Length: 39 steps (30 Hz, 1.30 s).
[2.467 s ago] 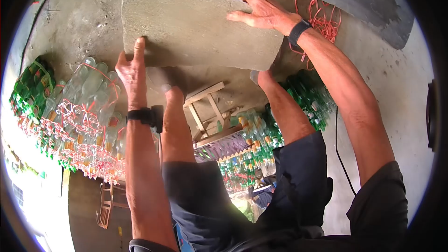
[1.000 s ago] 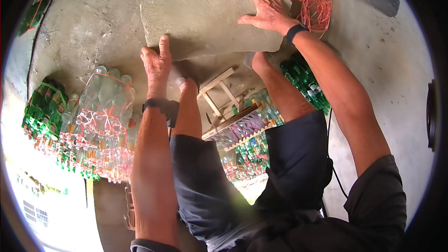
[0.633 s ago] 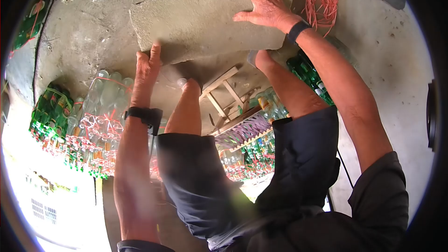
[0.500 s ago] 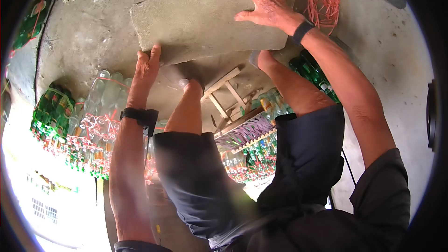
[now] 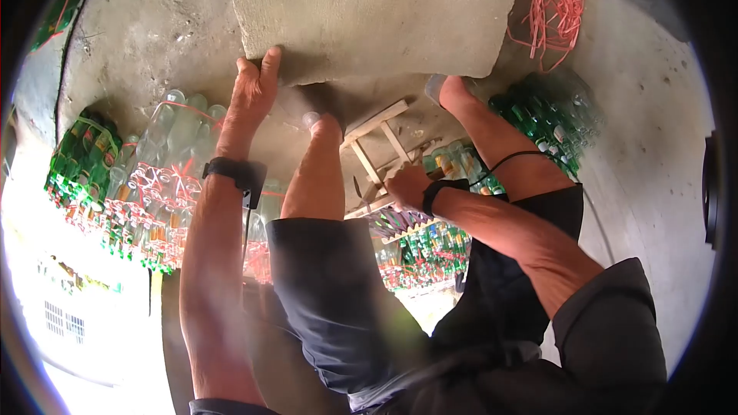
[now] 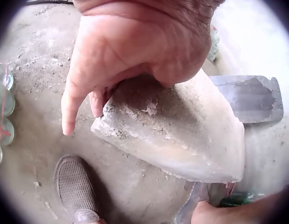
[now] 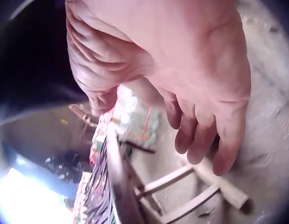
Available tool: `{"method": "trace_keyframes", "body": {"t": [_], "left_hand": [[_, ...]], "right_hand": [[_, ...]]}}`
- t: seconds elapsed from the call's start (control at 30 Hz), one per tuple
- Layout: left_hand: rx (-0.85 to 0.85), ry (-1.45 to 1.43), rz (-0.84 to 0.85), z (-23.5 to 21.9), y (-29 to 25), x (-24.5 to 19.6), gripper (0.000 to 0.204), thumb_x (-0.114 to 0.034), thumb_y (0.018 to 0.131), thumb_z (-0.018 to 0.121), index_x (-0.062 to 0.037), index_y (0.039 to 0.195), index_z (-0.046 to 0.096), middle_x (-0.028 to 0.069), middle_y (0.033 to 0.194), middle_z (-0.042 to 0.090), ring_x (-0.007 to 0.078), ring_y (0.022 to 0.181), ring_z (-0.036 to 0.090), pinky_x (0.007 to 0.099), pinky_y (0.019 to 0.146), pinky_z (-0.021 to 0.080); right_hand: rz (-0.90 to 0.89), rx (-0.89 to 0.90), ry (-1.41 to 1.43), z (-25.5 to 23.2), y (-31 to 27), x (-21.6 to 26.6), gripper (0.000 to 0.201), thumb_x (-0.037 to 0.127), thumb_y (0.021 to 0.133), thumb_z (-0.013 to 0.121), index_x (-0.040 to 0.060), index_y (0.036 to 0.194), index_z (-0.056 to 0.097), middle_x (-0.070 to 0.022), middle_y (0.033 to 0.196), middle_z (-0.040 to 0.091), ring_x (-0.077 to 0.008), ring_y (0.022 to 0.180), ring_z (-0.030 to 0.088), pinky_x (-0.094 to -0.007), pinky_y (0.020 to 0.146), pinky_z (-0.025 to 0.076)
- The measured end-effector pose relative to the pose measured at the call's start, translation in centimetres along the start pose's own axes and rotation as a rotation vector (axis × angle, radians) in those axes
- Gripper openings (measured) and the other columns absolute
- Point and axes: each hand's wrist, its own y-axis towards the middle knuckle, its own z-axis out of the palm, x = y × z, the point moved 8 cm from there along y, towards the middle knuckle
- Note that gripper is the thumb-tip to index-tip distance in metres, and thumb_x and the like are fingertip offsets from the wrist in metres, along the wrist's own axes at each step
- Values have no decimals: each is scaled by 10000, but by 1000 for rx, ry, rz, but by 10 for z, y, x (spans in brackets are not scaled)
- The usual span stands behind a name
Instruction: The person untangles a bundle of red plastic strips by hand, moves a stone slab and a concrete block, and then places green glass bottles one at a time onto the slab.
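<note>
A rough grey slab is at the top of the head view, in front of the feet. My left hand grips its left end, thumb on the near face; in the left wrist view the hand covers one end of the tilted slab. Away from the slab, my right hand is between the legs beside a low wooden seat. The right wrist view shows that hand with fingers loosely bent and nothing held, above the seat's wooden bars and woven strips.
Bundled clear bottles and green bottles are at the left, with more green ones at the right. Tangled red twine lies beyond the slab's right end. A flat dark piece shows behind the slab.
My right hand has let go of the slab's far right edge and come back between the legs to the wooden seat. The left hand still holds the slab, which sits higher in view.
</note>
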Motion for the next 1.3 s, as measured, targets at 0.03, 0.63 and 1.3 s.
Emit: {"method": "trace_keyframes", "body": {"t": [0.03, 0.63, 1.3], "left_hand": [[7, 1, -9, 0, -5, -6, 865, -693, 923, 504, 146, 1123, 437, 329, 1012, 640, 405, 1049, 637, 431, 914, 478], [-30, -32, -114, -5, -8, -10, 859, -715, 901, 536, 120, 1090, 459, 282, 996, 632, 316, 992, 615, 409, 912, 465], [-19, -22, -67, -2, -5, -3, 831, -634, 955, 523, 161, 1158, 389, 289, 819, 608, 345, 836, 632, 444, 755, 487]], "right_hand": [[-2, 9, 8, 17, 0, 3, 303, 319, 719, 793, 84, 898, 725, -125, 864, 713, -328, 879, 689, -449, 803, 533], [3, -135, 10, 78, -9, -25, 113, 166, 706, 734, 105, 759, 655, -116, 709, 681, -311, 718, 702, -444, 667, 550], [-7, -176, -83, 69, 6, -29, 216, 291, 570, 828, 129, 664, 720, -89, 715, 718, -296, 742, 696, -452, 887, 485]]}}
